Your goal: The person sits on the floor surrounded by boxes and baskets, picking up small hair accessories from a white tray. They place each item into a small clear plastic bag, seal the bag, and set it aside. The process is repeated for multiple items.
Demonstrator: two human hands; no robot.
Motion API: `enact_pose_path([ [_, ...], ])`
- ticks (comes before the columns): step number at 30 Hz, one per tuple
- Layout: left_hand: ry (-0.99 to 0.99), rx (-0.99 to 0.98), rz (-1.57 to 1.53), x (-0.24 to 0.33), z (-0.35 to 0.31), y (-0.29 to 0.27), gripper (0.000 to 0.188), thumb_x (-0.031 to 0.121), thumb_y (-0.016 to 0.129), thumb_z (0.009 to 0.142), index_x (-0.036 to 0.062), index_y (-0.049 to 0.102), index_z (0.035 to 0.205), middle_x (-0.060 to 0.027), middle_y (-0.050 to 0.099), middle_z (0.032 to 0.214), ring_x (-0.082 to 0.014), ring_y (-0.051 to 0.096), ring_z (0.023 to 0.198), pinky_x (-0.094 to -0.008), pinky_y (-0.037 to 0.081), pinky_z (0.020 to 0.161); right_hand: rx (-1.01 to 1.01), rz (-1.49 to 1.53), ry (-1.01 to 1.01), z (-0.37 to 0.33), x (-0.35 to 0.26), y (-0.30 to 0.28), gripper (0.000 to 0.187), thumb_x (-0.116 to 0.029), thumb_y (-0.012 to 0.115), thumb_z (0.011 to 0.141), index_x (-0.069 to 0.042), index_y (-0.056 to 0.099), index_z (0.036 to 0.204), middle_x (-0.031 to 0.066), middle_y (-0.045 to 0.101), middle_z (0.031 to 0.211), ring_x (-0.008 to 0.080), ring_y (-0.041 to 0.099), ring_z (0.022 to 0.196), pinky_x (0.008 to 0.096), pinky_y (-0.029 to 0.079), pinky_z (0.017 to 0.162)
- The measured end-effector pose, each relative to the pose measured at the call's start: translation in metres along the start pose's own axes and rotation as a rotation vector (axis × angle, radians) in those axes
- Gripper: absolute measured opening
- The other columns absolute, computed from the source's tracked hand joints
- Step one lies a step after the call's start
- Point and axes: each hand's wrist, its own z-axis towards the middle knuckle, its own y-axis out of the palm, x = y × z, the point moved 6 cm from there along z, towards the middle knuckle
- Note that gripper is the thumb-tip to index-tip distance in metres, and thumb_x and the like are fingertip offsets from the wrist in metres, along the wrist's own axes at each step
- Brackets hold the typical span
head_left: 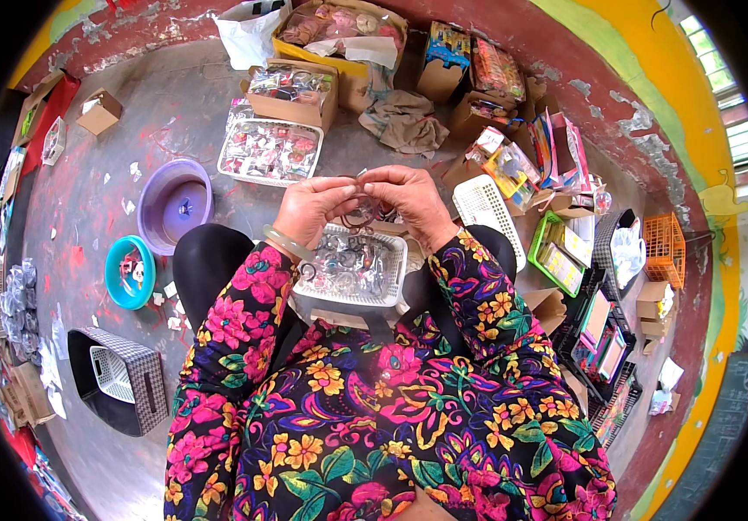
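My left hand point(311, 208) and my right hand point(410, 201) meet at the fingertips above my lap. Thumbs and fingers of both are pinched together on thin, dark brown looped bands point(360, 217), which dangle between the hands. They look like hair ties, though the fingers hide part of them. A pale bangle sits on my left wrist. Under the hands, between my knees, stands a white plastic basket point(402, 280) holding many small clear packets and ring-shaped pieces point(348, 260).
Ahead stands a white basket point(222, 165) of packaged pieces, with cartons point(326, 95) behind. On the left are a purple basin point(204, 195), a teal bowl point(113, 291) and a checkered bin point(144, 391). A white tray point(487, 208), green basket point(556, 269) and black crates point(578, 347) are on the right.
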Motion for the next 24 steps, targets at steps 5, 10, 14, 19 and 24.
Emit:
enact_pose_path([
  [5,-0.026,-0.042,-0.018,-0.0022,0.0010,-0.0019,0.016,0.001,0.054,0.085,-0.0078,0.058,0.098,-0.0153,0.062,0.096,-0.0213,0.063,0.087,-0.0261,0.053,0.077,-0.021,0.061,0.036,-0.0015,0.0021,0.0004,0.020,-0.006,0.061,0.079,0.001,0.064,0.097,0.0037,0.065,0.086,0.0077,0.058,0.071,0.0194,0.045,0.064],
  [10,-0.063,-0.069,-0.062,-0.0003,-0.0012,-0.0007,0.016,0.001,0.053,0.085,-0.0081,0.058,0.098,-0.0148,0.062,0.095,-0.0211,0.063,0.088,-0.0256,0.052,0.078,-0.038,0.146,0.060,-0.0015,0.0038,0.0029,0.019,-0.004,0.061,0.079,0.000,0.065,0.097,0.0016,0.064,0.082,0.0051,0.054,0.065,0.0174,0.042,0.058],
  [14,-0.086,-0.087,-0.077,0.0005,-0.0019,-0.0013,0.017,0.002,0.053,0.086,-0.0085,0.057,0.098,-0.0147,0.062,0.096,-0.0216,0.062,0.090,-0.0261,0.052,0.080,-0.042,0.149,0.061,-0.0025,0.0036,0.0031,0.018,-0.002,0.059,0.080,0.000,0.065,0.097,0.0030,0.064,0.082,0.0062,0.054,0.066,0.0181,0.043,0.059],
  [19,-0.100,-0.122,-0.122,0.0006,-0.0024,-0.0027,0.019,0.002,0.051,0.086,-0.0095,0.056,0.100,-0.0163,0.060,0.099,-0.0231,0.061,0.092,-0.0264,0.051,0.082,-0.045,0.133,0.059,-0.0029,0.0050,0.0016,0.017,-0.001,0.056,0.079,0.002,0.065,0.094,0.0049,0.064,0.080,0.0083,0.056,0.066,0.0199,0.044,0.059],
  [24,-0.124,-0.190,-0.197,0.0053,-0.0044,0.0019,0.022,0.003,0.049,0.086,-0.0119,0.054,0.102,-0.0183,0.060,0.101,-0.0247,0.060,0.094,-0.0271,0.050,0.085,-0.065,0.159,0.031,-0.0034,0.0072,-0.0002,0.017,-0.002,0.052,0.080,0.002,0.065,0.089,0.0039,0.063,0.081,0.0080,0.055,0.066,0.0196,0.044,0.061],
])
